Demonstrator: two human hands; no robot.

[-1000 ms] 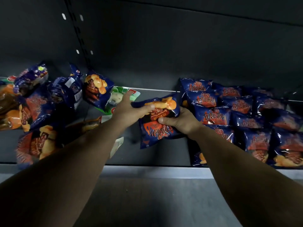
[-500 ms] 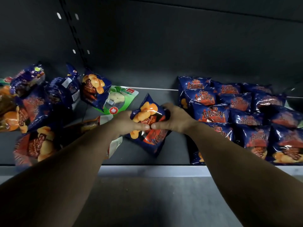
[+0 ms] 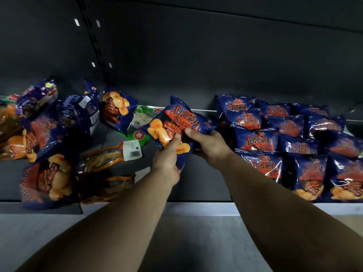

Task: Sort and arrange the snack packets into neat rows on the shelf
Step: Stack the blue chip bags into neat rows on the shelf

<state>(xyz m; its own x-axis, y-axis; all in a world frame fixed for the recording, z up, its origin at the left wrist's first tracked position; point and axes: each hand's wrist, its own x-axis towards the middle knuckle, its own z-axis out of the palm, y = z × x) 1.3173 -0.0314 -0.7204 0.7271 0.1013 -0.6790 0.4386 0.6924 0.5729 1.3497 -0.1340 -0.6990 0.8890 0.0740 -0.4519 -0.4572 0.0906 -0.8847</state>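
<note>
A dark metal shelf point(image 3: 196, 179) is stretching across the view under the hands, with a pale front edge running along its near side and a dark back panel point(image 3: 216, 55) rising behind it. A slotted upright strip point(image 3: 92, 42) is running up that panel above and left of the hands. The room is lying in dim light, and a grey floor is showing below the arms.

The left hand point(image 3: 167, 163) is gripping the lower part of a blue snack packet point(image 3: 176, 126), thumb pressing on its front. The right hand point(image 3: 210, 146) is pinching the same packet from the right side, thumb on the front and fingers curled behind. The packet is being held tilted above the bare middle of the shelf, between the two groups of packets.

Just right of the right hand, rows of matching blue packets point(image 3: 284, 142) are lying overlapped toward the back. Well left of the left hand, a loose heap of blue packets point(image 3: 45, 146) is sprawling at mixed angles. Between that heap and the left hand, an amber bag point(image 3: 104, 165) with a barcode label is lying flat, and a green packet point(image 3: 143, 122) is peeking out behind the held one.

The heap is being cut off at the left edge and the rows at the right. The print on the far packets is blurring in the gloom, and the fingers behind the held packet are hidden.
</note>
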